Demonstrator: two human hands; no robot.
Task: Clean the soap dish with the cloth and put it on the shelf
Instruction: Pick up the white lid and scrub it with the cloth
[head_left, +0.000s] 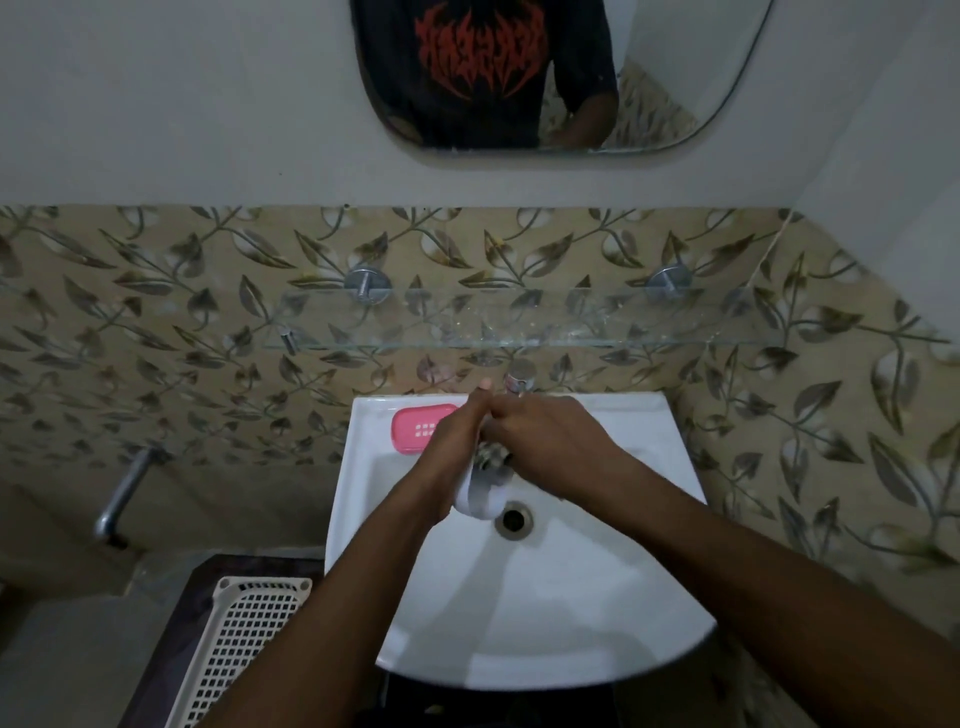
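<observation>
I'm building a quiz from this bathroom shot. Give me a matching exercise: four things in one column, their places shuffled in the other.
Things:
1 soap dish
2 cloth
3 shelf
4 basket

Places:
A on the wall above the tap
B left of the sink, lower down
C on the sink's back rim
D held by the left hand and right hand over the sink

Pairs: 1-C, 2-D, 3-A, 4-B
</observation>
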